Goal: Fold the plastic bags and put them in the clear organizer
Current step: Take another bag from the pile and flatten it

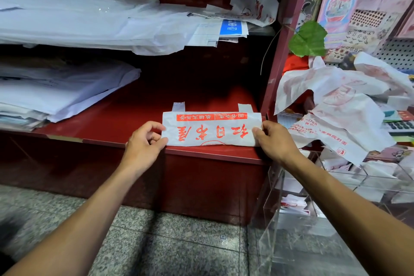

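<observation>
White plastic bag with red print (211, 129) is lying crosswise on the red shelf (134, 119); I'm seeing left hand (145, 141) and right hand (272, 139) pinching opposite short ends, equally near.

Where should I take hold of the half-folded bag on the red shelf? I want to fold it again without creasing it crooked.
Probably by its two short ends, coming in from the near edge of the shelf. The bag lies flat as a wide strip, so the left hand and right hand pinching both ends keep it taut and square.
</observation>
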Demonstrator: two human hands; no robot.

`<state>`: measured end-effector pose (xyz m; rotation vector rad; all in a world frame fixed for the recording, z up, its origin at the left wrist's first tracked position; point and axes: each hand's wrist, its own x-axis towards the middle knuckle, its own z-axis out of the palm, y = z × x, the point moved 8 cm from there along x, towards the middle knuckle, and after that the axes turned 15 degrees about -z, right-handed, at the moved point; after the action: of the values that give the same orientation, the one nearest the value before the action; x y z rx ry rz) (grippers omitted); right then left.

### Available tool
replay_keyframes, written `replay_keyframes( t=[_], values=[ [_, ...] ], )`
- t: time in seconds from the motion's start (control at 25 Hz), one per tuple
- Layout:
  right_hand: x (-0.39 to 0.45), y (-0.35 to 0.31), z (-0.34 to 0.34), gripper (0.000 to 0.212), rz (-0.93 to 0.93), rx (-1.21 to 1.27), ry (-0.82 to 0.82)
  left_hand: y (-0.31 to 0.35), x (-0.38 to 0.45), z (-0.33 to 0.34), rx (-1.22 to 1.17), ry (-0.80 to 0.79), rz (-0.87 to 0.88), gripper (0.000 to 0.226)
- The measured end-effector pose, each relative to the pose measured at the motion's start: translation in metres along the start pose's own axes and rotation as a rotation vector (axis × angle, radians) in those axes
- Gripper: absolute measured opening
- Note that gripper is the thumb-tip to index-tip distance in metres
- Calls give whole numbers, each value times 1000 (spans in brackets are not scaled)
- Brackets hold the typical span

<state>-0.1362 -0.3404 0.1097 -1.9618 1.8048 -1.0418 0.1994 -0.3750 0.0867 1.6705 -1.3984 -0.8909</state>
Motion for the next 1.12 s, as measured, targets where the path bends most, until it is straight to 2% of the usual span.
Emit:
replay_keyframes(
  t=[0.08, 0.24, 0.48, 0.56, 0.68, 0.76, 0.84, 0.92, 1.04, 1.12],
  values=[
    [0, 0, 1, 29, 5, -47, -13, 2, -1, -1, 27, 22, 40, 16],
    [0, 2, 3, 11, 47, -80, -9, 6, -2, -5, 129, 98, 85, 19],
    [-2, 1, 6, 22, 28, -111, -2, 18, -7, 1, 349, 172, 100, 11],
    [-2, -3, 4, 22, -36, -170, 16, 19, -9, 0, 413, 211, 108, 12],
    [-5, -24, 6, 27, -283, -342, 51, 24, -12, 4, 517, 207, 174, 34],
    [-7, -32, 21, 42, -395, -456, -83, 24, -13, 17, 644, 99, 218, 55],
    [-9, -31, 36, 54, -397, -483, -263, 24, -13, 23, 590, 46, 160, 59],
    [-11, -27, 46, 53, -377, -494, -370, 22, -1, 18, 406, 17, -31, 56],
    [-12, -26, 47, 50, -343, -474, -406, 16, 21, 15, 330, -29, -175, 58],
    [-9, -27, 44, 57, -314, -453, -415, 5, 38, 15, 128, -84, -273, 42]
  ],
)
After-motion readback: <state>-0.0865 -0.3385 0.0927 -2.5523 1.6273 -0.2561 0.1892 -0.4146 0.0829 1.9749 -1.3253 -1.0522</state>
